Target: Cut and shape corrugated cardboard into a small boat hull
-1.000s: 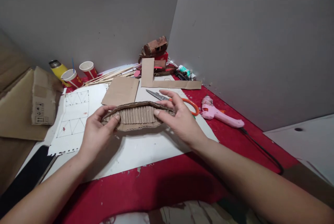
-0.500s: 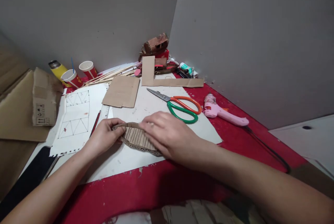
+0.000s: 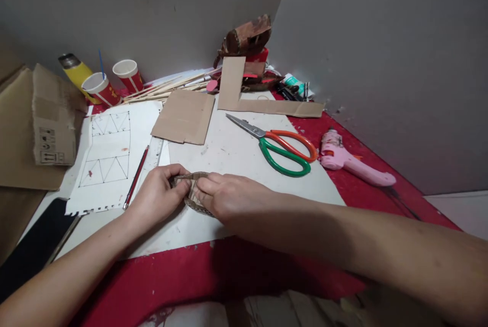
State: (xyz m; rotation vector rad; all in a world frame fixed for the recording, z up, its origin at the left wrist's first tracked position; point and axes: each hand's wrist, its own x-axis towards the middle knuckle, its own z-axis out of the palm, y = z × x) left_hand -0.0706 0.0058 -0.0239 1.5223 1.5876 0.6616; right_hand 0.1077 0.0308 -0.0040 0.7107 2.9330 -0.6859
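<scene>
Between my hands, low over the white sheet (image 3: pixel 213 154), is a small corrugated cardboard piece (image 3: pixel 199 205) with a raised, curved rim. My left hand (image 3: pixel 164 192) pinches its left end between thumb and fingers. My right hand (image 3: pixel 229 195) closes on its right part, fingers pressed against the inside of the rim, and covers much of the piece. Beyond my hands lie scissors (image 3: pixel 285 153) with one orange and one green handle. A flat cardboard rectangle (image 3: pixel 185 116) is farther off, beside an L-shaped cardboard strip (image 3: pixel 282 108).
A pink glue gun (image 3: pixel 354 161) with a cord lies at the right on the red tabletop (image 3: pixel 183 276). At left are a paper with drawn triangles (image 3: pixel 110 159), a pencil (image 3: pixel 136 177), paper cups (image 3: pixel 127 75), a yellow bottle (image 3: pixel 78 72) and a cardboard box (image 3: pixel 55 118). Thin sticks (image 3: pixel 171 85) lie behind.
My right hand has moved left along the cardboard piece, closer to my left hand, and now covers more of it. The camera view has shifted, so the table things appear displaced.
</scene>
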